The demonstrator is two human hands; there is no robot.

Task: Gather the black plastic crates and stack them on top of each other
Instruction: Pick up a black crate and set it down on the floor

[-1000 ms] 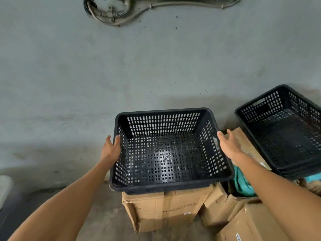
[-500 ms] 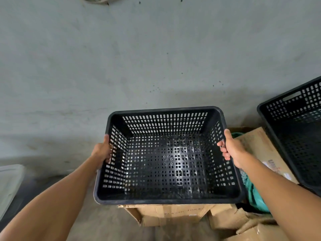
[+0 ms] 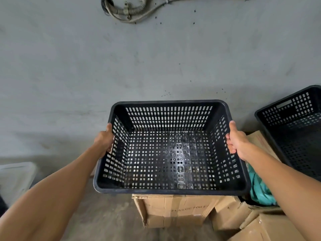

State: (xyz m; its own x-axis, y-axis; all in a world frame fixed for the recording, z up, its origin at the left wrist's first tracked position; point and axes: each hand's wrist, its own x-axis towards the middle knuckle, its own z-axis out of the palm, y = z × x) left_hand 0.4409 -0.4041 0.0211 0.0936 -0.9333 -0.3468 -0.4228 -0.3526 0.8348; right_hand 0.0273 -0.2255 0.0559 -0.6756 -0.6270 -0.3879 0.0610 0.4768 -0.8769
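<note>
Since the earlier frame the view has tipped up, bringing the cables point(image 3: 125, 11) on the grey wall point(image 3: 69, 66) back in at the top, and the black crate point(image 3: 170, 189) sits slightly lower in view. Left hand point(image 3: 104, 140) is closed on the crate's left rim and right hand point(image 3: 237, 140) on its right rim, holding it level above a cardboard box point(image 3: 173, 209). A second black crate point(image 3: 295, 108) sits far right, apart, atop more boxes.

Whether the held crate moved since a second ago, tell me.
Yes: the held crate has risen off the cardboard box, toward the camera, overhanging its left side more.
</note>
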